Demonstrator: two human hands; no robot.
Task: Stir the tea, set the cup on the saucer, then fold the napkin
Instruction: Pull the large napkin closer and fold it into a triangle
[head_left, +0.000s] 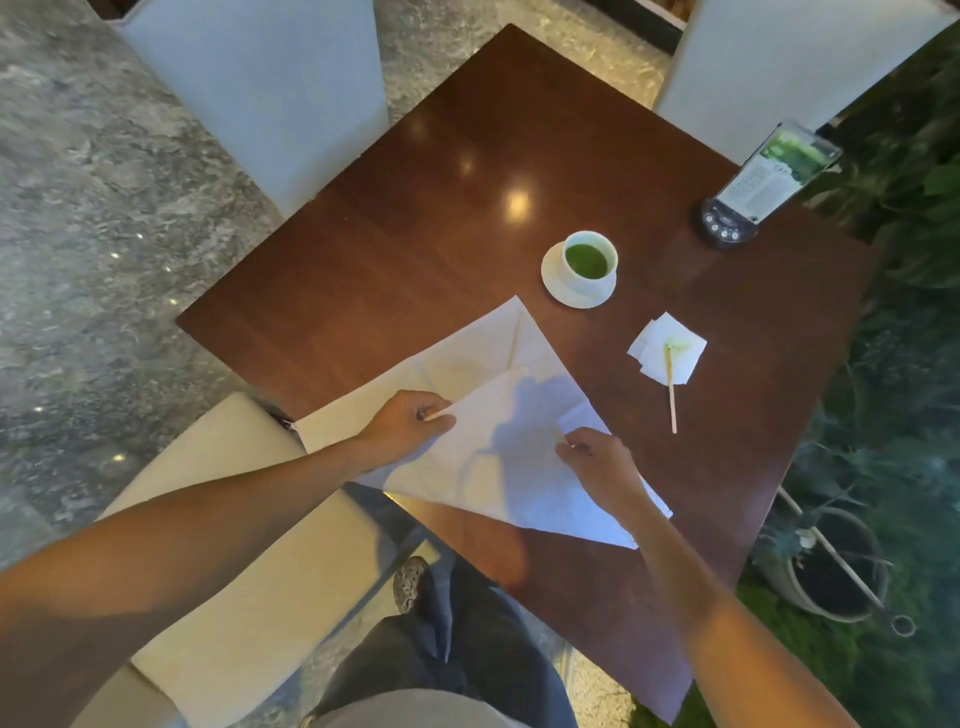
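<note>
A large white napkin (498, 441) lies on the near part of the dark wooden table (415, 208), with its near half lifted and folded over toward the middle. My left hand (408, 426) pinches the folded flap's left edge. My right hand (602, 457) pinches the flap's right edge. A white cup (589, 260) of green tea stands on its white saucer (553, 283) farther back, right of centre. A wooden stir stick (671, 389) rests with its tip on a small white paper square (667, 349) stained green.
A menu stand (756, 184) on a dark round base stands at the table's far right corner. Two white chairs (270, 83) face the far edges, and a cream seat (234, 545) is at my left. A plant pot (831, 566) stands on the floor to the right.
</note>
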